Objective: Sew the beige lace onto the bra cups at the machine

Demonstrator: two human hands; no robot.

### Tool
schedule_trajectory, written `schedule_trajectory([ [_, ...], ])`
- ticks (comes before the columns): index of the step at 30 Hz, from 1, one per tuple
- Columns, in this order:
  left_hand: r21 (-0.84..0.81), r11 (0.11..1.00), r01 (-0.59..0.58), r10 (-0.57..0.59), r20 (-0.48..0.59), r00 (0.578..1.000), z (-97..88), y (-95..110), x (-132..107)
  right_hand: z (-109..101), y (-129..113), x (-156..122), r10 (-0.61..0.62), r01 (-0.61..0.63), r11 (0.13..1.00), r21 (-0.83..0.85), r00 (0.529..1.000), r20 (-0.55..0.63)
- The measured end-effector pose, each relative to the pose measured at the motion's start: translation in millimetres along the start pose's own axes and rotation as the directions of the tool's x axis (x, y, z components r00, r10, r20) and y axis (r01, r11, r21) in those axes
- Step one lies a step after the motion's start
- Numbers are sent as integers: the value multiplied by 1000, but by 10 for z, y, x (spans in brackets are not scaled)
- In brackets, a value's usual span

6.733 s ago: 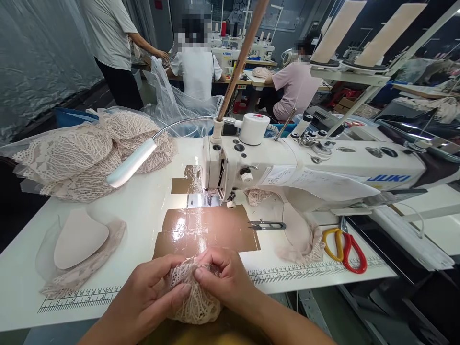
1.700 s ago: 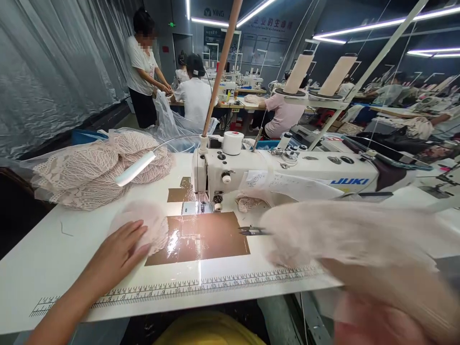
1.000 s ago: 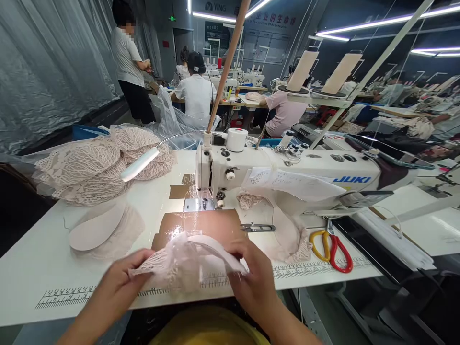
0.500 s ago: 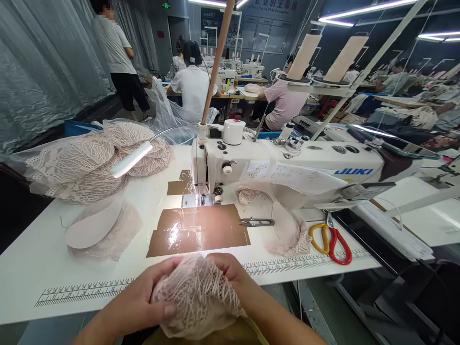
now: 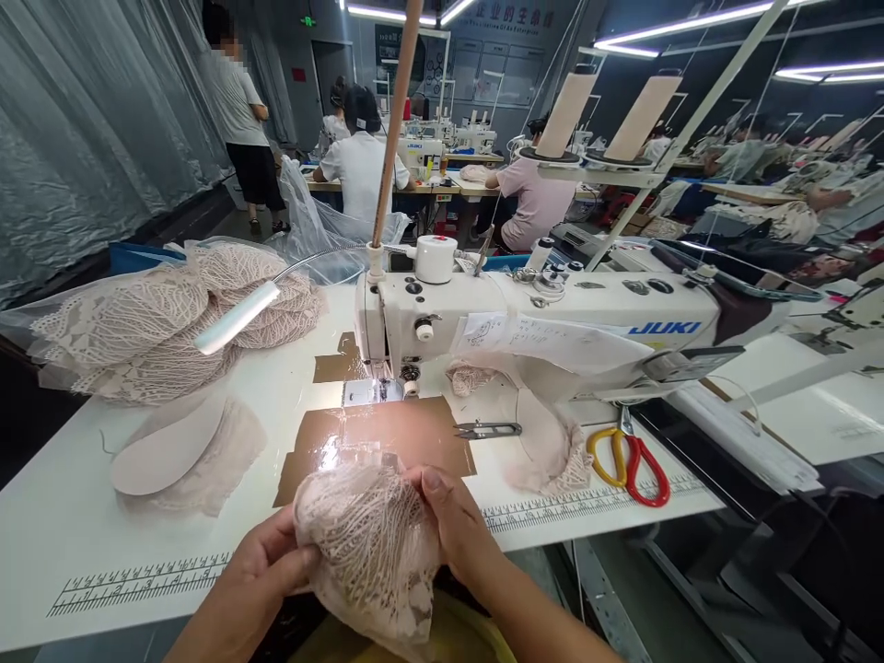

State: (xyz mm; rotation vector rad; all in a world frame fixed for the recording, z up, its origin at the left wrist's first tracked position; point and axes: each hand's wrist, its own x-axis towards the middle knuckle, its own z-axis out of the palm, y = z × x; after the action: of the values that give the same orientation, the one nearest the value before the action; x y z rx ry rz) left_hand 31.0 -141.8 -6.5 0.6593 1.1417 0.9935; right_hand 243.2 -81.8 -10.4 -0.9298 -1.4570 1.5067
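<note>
At the near edge of a white table (image 5: 41,562), above the wearer's lap, a rounded, cup-shaped piece of beige lace (image 5: 373,543) is held up between two bare hands. The left hand (image 5: 273,562) pinches its left side, thumb on the front and fingers curled behind. The right hand (image 5: 459,525) grips its upper right edge, the thumb lying along the rim; its other fingers are mostly hidden behind the fabric. The top of the lace overlaps, in this view, a shiny brown rectangle of tape (image 5: 414,428) stuck to the table. Just beyond the tape stands a white sewing machine with blue JUKI lettering (image 5: 476,299), a slim white lamp on a bendable metal neck (image 5: 238,318) reaching out to its left. To the left of the hands lies a smooth beige teardrop-shaped pad (image 5: 166,451) on thin, sheer fabric (image 5: 235,460); behind it is a large heap of beige lace pieces (image 5: 138,322) in clear plastic. To the right of the tape rest small dark metal thread snips (image 5: 490,430), and farther right, scissors with one yellow and one red handle (image 5: 631,460). A black printed ruler scale (image 5: 103,594) runs along the table's front. In the background, a person in a pale shirt (image 5: 235,106) stands, and others sit at machines.
</note>
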Motion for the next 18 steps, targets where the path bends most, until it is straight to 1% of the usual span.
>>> schedule_trajectory([
  [2, -121, 993, 17, -23, -53, 998, 29, -14, 14, -7, 1, -6, -37, 37, 999, -16, 999, 16],
  [3, -182, 983, 13, -28, -84, 996, 41, -18, 28, -2, -1, -9, -56, 56, 998, -29, 998, -3],
  [5, -315, 949, -10, -32, -127, 991, 74, -20, 58, 22, -7, -11, -81, 79, 997, -21, 992, -92],
  [6, -382, 924, -14, -32, -115, 993, 104, -19, 67, 41, -11, -8, -82, 83, 997, 5, 986, -143],
  [7, -441, 897, -5, -33, -77, 996, 146, -17, 70, 65, -15, -2, -82, 89, 995, 36, 981, -177],
  [9, -505, 862, 43, -28, 38, 999, 262, -13, 51, 125, -19, 12, -100, 116, 990, 78, 976, -193],
  [10, -503, 861, 73, -32, 91, 995, 328, -11, 33, 157, -17, 20, -111, 128, 988, 89, 978, -175],
  [11, -484, 869, 99, -46, 120, 992, 394, -9, 13, 188, -12, 26, -115, 130, 987, 98, 983, -146],
  [12, -453, 883, 125, -74, 129, 989, 451, -7, -5, 213, -5, 32, -101, 114, 987, 114, 988, -115],
  [14, -373, 912, 174, -140, 115, 983, 518, -11, -25, 231, 8, 46, -17, 35, 978, 205, 996, -92],
  [16, -304, 935, 182, -161, 93, 983, 498, -30, -24, 195, 5, 69, 101, -40, 930, 365, 984, -148],
  [18, -237, 961, 145, -131, 74, 989, 389, -58, -15, 110, -26, 103, 178, -35, 868, 495, 953, -246],
])
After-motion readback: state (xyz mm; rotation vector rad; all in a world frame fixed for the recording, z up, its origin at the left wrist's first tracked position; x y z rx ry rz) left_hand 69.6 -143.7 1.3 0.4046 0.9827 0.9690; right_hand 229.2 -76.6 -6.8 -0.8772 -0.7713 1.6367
